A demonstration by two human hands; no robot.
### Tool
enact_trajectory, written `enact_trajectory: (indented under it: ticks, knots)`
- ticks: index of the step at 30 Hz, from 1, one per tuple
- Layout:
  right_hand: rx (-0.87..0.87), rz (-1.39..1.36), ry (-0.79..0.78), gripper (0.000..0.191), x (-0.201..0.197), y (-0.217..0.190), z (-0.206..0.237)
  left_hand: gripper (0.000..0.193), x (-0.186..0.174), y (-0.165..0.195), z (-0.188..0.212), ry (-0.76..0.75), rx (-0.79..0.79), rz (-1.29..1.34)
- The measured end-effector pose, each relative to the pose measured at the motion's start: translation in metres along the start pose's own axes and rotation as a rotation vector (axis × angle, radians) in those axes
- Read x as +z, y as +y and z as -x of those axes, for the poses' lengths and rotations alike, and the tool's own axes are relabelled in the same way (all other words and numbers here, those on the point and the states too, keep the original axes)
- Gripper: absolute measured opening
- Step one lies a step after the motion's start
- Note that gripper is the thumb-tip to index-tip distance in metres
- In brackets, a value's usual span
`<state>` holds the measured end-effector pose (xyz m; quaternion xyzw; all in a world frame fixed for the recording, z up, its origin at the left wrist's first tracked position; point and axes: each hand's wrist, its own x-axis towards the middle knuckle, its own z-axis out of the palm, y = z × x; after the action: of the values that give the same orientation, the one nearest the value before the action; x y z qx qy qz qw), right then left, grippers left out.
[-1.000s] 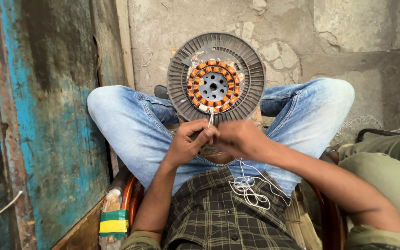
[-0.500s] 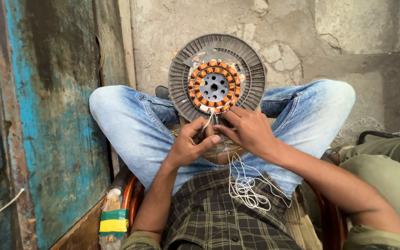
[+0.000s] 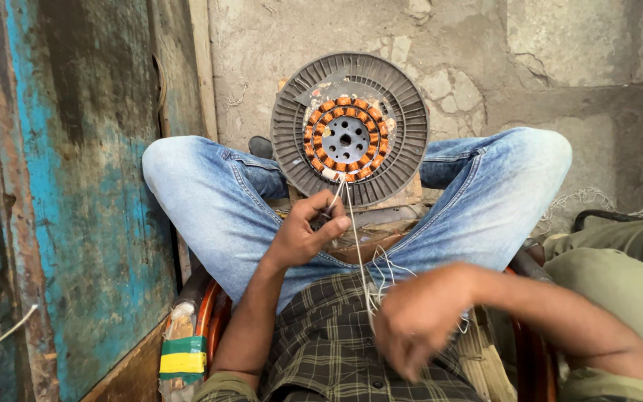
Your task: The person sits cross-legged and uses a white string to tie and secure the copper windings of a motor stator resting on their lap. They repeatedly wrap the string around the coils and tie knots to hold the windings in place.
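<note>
Stator (image 3: 347, 140): faces up, beyond both hands.
Thread (image 3: 353, 231): runs stator-to-lap.
Left hand (image 3: 308, 232): pinches thread.
Right hand (image 3: 414, 318): blurred, closed around thread.

Person wearing faded light-blue denim jeans (image 3: 210, 201), seams and creases showing at both knees. Wearing dark plaid cotton shirt (image 3: 336, 350), olive-and-charcoal check, small buttons down front. Sleeves ending above elbows; forearms showing bare. Left hand (image 3: 303, 237) and right hand (image 3: 414, 320) wearing no gloves.
</note>
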<state>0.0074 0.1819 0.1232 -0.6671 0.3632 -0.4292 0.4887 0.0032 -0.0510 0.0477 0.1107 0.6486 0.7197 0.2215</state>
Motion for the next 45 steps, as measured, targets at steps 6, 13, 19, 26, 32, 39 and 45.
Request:
enact_trajectory:
  ticks: [6,13,19,26,32,39,45]
  knots:
    - [0.703,0.724,0.891,0.023,-0.024,0.007,0.016,0.028,0.001,-0.003,0.000,0.010,0.104,0.081]
    - [0.729,0.985,1.163,0.013,-0.034,0.046,0.015,0.030,-0.001,-0.007,0.001,-0.017,0.128,0.071]
    - [0.521,0.585,0.592,0.010,-0.028,0.023,0.020,0.030,-0.003,-0.011,0.001,-0.042,0.246,0.121]
    - [0.296,0.219,0.165,0.018,-0.010,0.007,0.010,0.031,-0.002,-0.001,0.005,-0.048,0.264,0.077]
    - [0.296,0.258,0.116,0.019,-0.002,0.023,0.003,0.037,0.002,0.004,0.005,-0.039,0.273,0.126]
    - [0.040,0.011,0.044,0.020,0.005,0.030,0.009,0.038,0.001,-0.007,0.003,0.077,0.289,0.090]
    - [0.259,0.145,0.151,0.030,-0.009,0.012,0.021,0.037,-0.001,-0.015,0.007,0.186,0.220,0.188]
